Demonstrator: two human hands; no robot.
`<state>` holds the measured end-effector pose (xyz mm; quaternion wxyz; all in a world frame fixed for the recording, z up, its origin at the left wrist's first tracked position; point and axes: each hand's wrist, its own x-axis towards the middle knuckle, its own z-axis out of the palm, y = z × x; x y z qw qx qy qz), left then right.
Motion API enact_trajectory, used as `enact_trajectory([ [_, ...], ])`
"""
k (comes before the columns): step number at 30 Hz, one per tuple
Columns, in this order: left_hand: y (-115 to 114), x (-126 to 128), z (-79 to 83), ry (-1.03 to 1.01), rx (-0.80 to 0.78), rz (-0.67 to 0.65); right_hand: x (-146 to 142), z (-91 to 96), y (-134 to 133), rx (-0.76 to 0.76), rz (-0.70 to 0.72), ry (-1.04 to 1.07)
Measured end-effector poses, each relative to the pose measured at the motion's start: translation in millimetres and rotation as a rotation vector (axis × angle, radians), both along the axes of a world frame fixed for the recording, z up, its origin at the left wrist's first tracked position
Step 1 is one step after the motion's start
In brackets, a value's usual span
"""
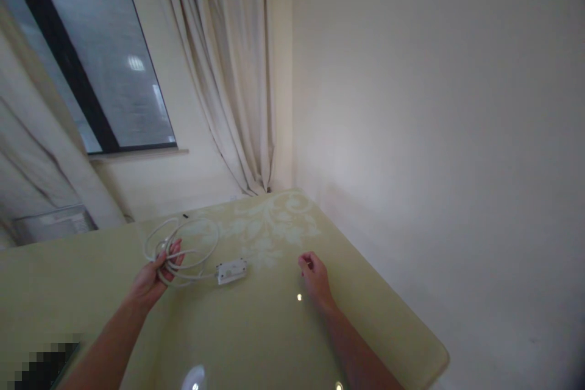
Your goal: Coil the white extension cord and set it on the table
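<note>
Let the looped white cable (pixel 194 277) lie evenly, unkinked, in your left hand's (pixel 154 275) pinch over the worktop (pixel 237 335), its white box (pixel 231 271) toward your curled right hand (pixel 316 277), whose contents I cannot tell.

Two hands (pixel 153 277) (pixel 315 274) (one cable (pixel 201 277))

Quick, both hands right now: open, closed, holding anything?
Left hand: closed around the looped white cable.
Right hand: fingers curled closed; nothing visible in it, though its inside is partly hidden.
</note>
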<state>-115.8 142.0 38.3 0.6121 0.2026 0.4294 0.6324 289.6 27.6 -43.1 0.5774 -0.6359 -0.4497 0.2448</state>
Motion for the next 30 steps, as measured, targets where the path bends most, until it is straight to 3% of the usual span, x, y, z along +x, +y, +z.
enact_trajectory([
  [4, -6.4, -14.6, -21.5, 0.468, -0.096, 0.088, -0.4, 0.1, -1.4, -0.004, 0.004, -0.005],
  [10, -18.2, -22.5, -20.8, 0.960, -0.381, 0.317, -0.3, 2.7, -3.4, -0.021, 0.011, -0.045],
  [13, -31.4, -15.8, -21.6, 1.136, -0.386, 0.441, 1.1, 4.0, -4.7, -0.009, 0.003, -0.053],
  [15, -46.4, -1.1, -27.0, 1.227, -0.297, 0.472, 0.1, 7.0, -7.4, 0.005, -0.003, -0.054],
  [17, -66.4, 23.4, -35.3, 1.311, -0.131, 0.434, -5.8, 13.4, -12.4, 0.026, 0.006, -0.064],
  [19, -90.3, 56.0, -44.8, 1.385, 0.102, 0.316, -19.2, 24.0, -19.6, 0.035, 0.076, -0.088],
  [23, -139.9, 122.5, -63.9, 1.178, 0.494, -0.154, -67.0, 48.7, -35.3, 0.061, 0.495, -0.231],
  [25, -158.7, 142.4, -75.2, 1.053, 0.543, -0.367, -93.0, 54.2, -41.2, 0.109, 0.721, -0.317],
  [27, -169.8, 149.2, -88.2, 1.008, 0.536, -0.435, -113.5, 51.9, -45.3, 0.086, 0.900, -0.295],
  [30, -174.4, 144.1, -106.6, 1.040, 0.546, -0.435, -128.8, 40.2, -50.5, 0.053, 0.942, -0.139],
])
